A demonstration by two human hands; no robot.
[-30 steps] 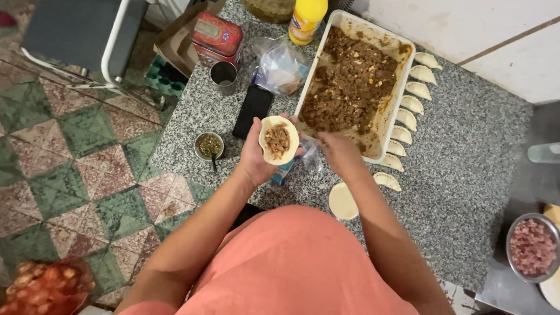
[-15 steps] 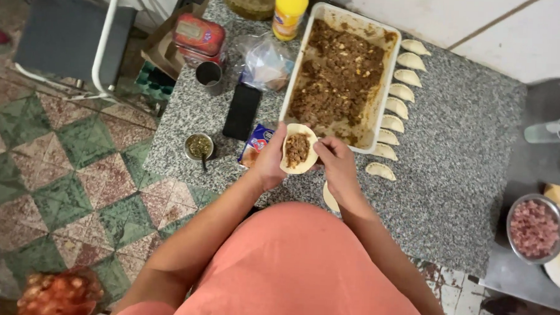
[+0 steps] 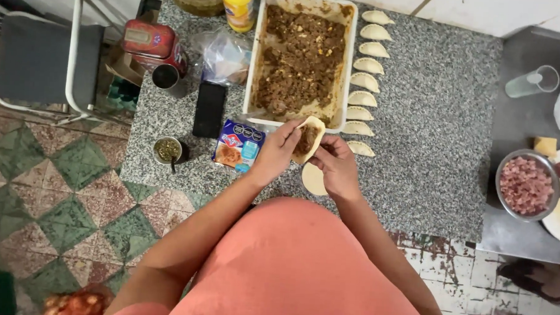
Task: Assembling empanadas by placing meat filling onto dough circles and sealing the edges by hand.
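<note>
**Folding a filled dough disc**

Both hands grasp one filled dough disc (image 3: 308,138) above the granite counter (image 3: 429,150), just before the white tray (image 3: 253,63). The left hand (image 3: 274,152) cups its near side; the right hand (image 3: 336,169) pinches the opposite edge. A sound fold likely needs edges aligned, filling kept inside.

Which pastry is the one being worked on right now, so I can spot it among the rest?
Start at the white tray of brown filling on the speckled counter. Just below its near edge, both hands hold one dough round. Unlike the sealed pastries lined up beside the tray, it is half-folded with filling showing.
</note>
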